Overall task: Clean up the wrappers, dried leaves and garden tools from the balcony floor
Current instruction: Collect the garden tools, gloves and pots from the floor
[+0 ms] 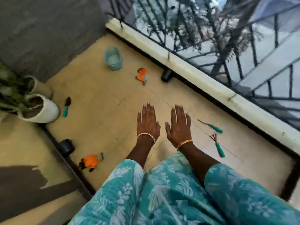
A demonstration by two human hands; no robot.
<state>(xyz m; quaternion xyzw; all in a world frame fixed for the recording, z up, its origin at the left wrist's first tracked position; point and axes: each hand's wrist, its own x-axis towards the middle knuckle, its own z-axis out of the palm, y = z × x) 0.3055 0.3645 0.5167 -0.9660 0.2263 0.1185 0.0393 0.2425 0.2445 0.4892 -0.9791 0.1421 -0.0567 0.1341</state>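
My left hand [148, 121] and my right hand [178, 125] are held out flat side by side above the balcony floor, fingers straight, holding nothing. A small trowel with a teal handle [66, 107] lies at the left by the pots. To the right of my right hand lie a thin teal-handled tool [211, 126] and a small teal-handled hand rake [217, 146]. One orange garden glove [142, 75] lies further out, another orange glove [90, 161] lies near the left sill. A pale teal bin [113, 58] stands at the far end of the floor.
Two white plant pots [43, 109] with green leaves stand at the left. Dark cylinders sit by the railing kerb [166, 75] and by the door sill [66, 147]. A white kerb [203, 82] with a dark metal railing bounds the right side. Grey wall at far left.
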